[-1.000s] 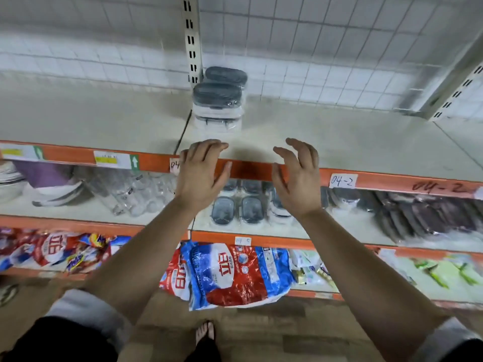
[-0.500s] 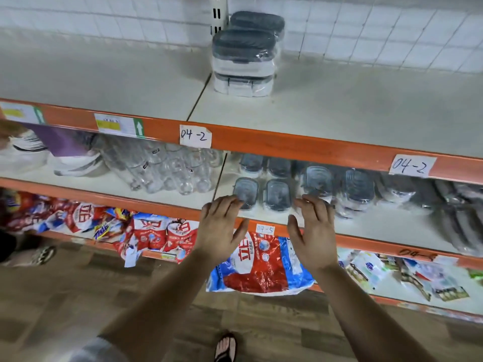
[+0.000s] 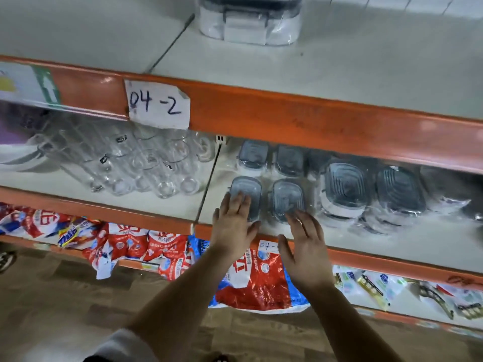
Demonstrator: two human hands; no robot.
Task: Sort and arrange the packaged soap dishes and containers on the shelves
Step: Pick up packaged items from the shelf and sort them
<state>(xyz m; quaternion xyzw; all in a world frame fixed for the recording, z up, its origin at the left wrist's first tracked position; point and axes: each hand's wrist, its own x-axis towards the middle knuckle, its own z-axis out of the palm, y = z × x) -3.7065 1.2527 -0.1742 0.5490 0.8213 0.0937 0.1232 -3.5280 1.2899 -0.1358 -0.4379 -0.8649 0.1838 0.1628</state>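
1. The left hand [image 3: 234, 226] lay flat with straight fingers on the grey lid of the front left box [image 3: 247, 188]. It was not curled round anything.
2. The right hand [image 3: 303, 246] was flat and spread too. Its fingertips reached the near edge of the front right box [image 3: 287, 195]. I could not tell if they pressed on it. It held nothing.
3. Both little boxes were wrapped in clear plastic. They stood side by side near the front of the middle shelf [image 3: 392, 239].
4. Two more back boxes [image 3: 253, 155] of the same kind stood just behind them.
5. To the right lay two bigger boxes [image 3: 345, 186] with grey lids, also wrapped.
6. To the left, past a gap in the shelf, lay many glass cups [image 3: 146, 165] on their sides.
7. A paper label [image 3: 159, 104] reading "04 -2" was stuck on the orange edge of the top shelf [image 3: 339, 66].
8. A white box [image 3: 251, 24] stood up there.
9. Red and blue soap bags [image 3: 256, 280] sat on the bottom shelf, above the brown floor [image 3: 78, 296].
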